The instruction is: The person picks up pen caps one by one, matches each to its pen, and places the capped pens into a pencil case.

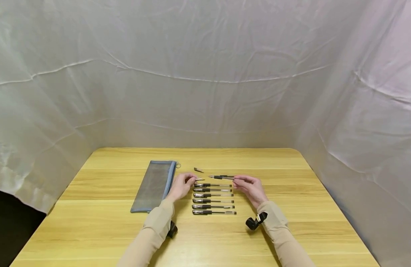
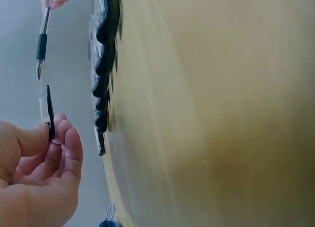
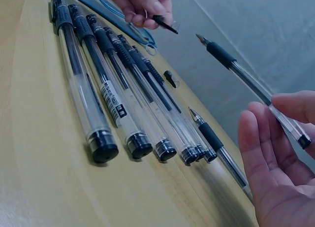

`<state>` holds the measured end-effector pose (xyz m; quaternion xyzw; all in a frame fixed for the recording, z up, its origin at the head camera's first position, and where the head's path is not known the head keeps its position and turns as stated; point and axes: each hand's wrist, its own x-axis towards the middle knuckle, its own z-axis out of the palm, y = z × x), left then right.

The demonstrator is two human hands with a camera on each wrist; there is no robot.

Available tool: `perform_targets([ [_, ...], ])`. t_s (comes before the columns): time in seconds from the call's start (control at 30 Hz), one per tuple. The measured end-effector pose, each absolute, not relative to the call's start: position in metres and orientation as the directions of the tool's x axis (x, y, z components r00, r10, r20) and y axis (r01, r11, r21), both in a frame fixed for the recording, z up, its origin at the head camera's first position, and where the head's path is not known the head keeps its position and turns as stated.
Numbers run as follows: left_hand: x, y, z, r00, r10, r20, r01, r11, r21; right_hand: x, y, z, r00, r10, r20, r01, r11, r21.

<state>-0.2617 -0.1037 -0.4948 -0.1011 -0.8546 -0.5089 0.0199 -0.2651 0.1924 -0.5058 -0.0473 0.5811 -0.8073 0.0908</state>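
My left hand [image 1: 180, 186] pinches a black pen cap [image 2: 50, 109] with a clip between thumb and fingers. Opposite it, my right hand [image 1: 251, 188] holds an uncapped gel pen [image 3: 246, 79] near its back end. This pen has a clear barrel and a black grip, and its tip faces the cap across a small gap. A second uncapped pen [image 3: 221, 150] lies on the table below the right hand. Past the row, a loose black cap [image 3: 170, 79] lies on the wood. Several capped gel pens [image 1: 212, 201] lie side by side between the forearms, caps to the left.
A blue-edged grey mesh zip pouch [image 1: 151, 187] lies flat left of the pens, under the left wrist's side, with a ring [image 1: 178, 165] at its zip. The wooden table [image 1: 312, 230] ends at pale curtains [image 1: 205, 104] behind and on both sides.
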Motion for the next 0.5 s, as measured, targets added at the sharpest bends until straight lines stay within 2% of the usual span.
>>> perform_targets([
  [0.23,-0.2593,-0.1029,-0.4933,-0.986,0.132,0.104,0.147,0.38,0.913,-0.2659,0.1913,-0.5063,-0.968,-0.249,-0.018,0.094,-0.297,-0.95],
  [0.5,-0.2583,-0.1007,-0.492,-0.98,0.154,0.128,0.179,0.388,0.904,-0.2652,0.1898,-0.5065,-0.96,-0.281,-0.004,0.09,-0.294,-0.951],
])
